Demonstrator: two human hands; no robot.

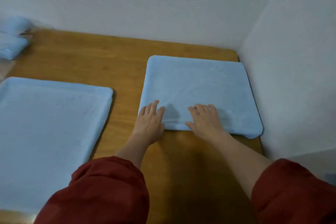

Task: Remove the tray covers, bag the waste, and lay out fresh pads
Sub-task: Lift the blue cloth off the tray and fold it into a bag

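Note:
A light blue pad (196, 85) lies over a tray at the right of the wooden table (101, 56), close to the corner of the walls. My left hand (150, 121) rests flat on the pad's near left corner, fingers straight. A little to the right, my right hand (205, 120) presses flat on the pad's near edge, fingers spread. A second light blue pad (51, 132) covers a larger tray at the left. Both forearms come out of rolled-up red sleeves.
A pack of folded blue pads (12, 45) in clear wrap sits at the table's far left, blurred. White walls (291, 78) close in the table at the back and right. Bare wood shows between the two trays.

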